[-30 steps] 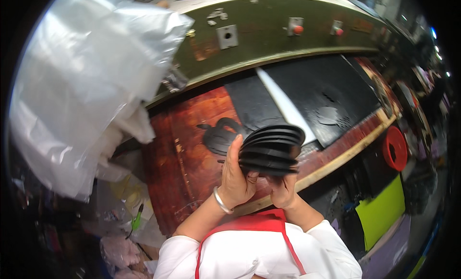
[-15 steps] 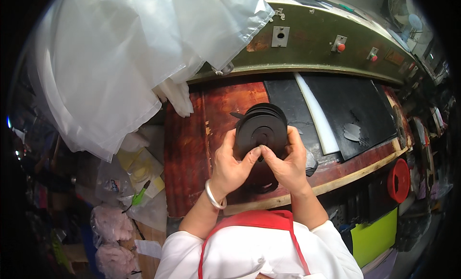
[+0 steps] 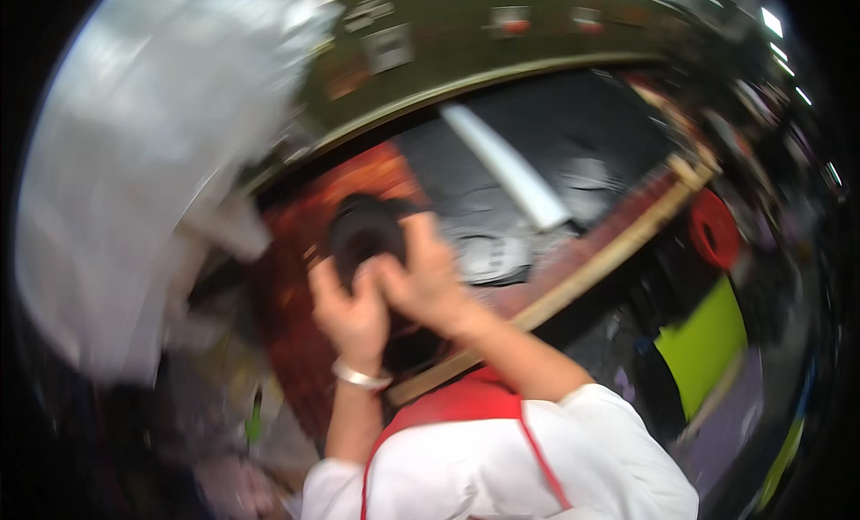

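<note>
Both the left hand [image 3: 355, 321] and right hand [image 3: 430, 276] grasp a blurred stack of black discs [image 3: 360, 226] above the left part of the surface [image 3: 288, 316], handling seemingly under way, what remains unclear.

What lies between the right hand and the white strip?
In the head view, part of the black sheet lies between the right hand and the white strip; blur hides whether pieces lie on it.

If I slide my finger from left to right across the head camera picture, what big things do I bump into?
Cloudy plastic sheeting → blurry black rounded thing → white strip → red round thing.
</note>
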Motion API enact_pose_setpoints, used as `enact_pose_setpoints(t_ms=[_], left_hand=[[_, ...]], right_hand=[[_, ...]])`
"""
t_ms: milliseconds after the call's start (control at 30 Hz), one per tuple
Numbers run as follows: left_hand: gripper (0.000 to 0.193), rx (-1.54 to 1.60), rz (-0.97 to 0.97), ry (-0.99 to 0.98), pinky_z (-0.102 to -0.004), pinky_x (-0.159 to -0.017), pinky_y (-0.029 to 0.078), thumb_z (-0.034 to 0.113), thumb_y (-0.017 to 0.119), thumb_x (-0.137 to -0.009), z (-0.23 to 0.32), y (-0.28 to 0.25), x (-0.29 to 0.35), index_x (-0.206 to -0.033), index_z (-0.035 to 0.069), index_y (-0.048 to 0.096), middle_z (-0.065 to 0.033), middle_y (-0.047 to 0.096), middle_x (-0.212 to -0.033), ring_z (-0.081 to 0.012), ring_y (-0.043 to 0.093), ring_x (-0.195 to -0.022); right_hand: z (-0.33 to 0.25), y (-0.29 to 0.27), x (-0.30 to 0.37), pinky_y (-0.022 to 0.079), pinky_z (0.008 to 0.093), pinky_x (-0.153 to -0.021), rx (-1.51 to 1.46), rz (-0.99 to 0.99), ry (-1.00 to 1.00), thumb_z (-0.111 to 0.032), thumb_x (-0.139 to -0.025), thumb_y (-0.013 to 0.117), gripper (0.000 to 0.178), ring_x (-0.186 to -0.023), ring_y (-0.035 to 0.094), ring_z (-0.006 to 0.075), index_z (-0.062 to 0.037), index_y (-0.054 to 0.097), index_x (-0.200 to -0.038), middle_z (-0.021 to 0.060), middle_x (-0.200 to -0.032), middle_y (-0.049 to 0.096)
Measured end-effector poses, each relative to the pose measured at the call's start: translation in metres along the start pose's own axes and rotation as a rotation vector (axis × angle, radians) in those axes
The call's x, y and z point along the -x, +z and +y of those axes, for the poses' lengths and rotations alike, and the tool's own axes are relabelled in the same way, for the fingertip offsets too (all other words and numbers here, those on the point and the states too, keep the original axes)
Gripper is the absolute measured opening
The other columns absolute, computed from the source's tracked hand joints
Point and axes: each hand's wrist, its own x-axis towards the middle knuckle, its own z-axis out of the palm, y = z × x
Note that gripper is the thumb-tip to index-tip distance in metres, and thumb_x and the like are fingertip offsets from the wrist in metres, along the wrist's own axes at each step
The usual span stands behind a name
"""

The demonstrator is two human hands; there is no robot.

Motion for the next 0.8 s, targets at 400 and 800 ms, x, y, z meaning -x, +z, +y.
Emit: enact_pose_setpoints(t_ms=[400,800], left_hand=[[0.042,-0.226,-0.019,0.065,-0.0334,-0.068,0.047,0.02,0.069,-0.088,-0.022,0.01,-0.014,-0.114,-0.01,0.052,-0.0161,0.064,-0.092,-0.021,0.056,-0.077],[0.03,0.232,-0.171,-0.142,-0.0315,-0.079,0.053,0.004,0.061,-0.091,-0.017,0.023,-0.022,-0.117,-0.006,0.051,-0.0164,0.064,-0.107,-0.0195,0.062,-0.091]], right_hand=[[0.024,0.008,0.002,0.049,0.0486,-0.068,-0.153,0.091,0.07,-0.011,-0.076,0.066,0.044,-0.08,0.06,0.0468,0.0043,0.04,-0.109,0.0263,-0.081,0.059],[0.037,0.016,-0.006,0.046,0.0516,-0.079,-0.298,0.041,0.322,-0.004,-0.07,0.058,0.041,-0.093,0.057,0.0478,-0.0004,0.041,-0.108,0.028,-0.095,0.057]])
